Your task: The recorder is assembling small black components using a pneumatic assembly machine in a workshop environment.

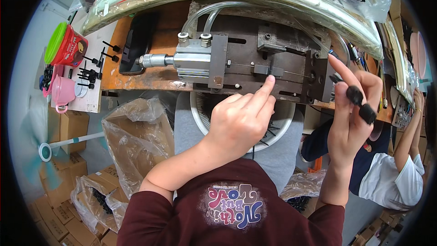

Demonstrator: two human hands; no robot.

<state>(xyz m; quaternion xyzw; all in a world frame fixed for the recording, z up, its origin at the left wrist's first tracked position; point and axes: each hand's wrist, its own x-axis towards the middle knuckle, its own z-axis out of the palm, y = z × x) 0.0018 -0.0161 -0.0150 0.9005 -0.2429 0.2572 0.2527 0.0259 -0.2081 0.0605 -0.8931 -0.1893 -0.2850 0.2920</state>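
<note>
My left hand (241, 120) reaches over the front of a dark metal jig (255, 36). Its index finger is stretched out, its tip at a thin black part (271, 66) standing in a small slotted block (261, 69). The other fingers curl under, partly hidden; nothing shows in them. To the right, my right hand (353, 109) is raised beside the jig's end plate (319, 76). Between its thumb and fingers are small black rods with knobbed ends (355, 94). A silver air cylinder (193, 59) is fixed on the jig's left, with a thin rod running to the block.
A white basket (196, 114) with black pieces sits on my lap, below the jig. Clear air hoses (214, 7) arch behind. A phone (135, 41), loose black parts (91, 74) and a red tub (68, 45) lie left. Another person (389, 177) works at right.
</note>
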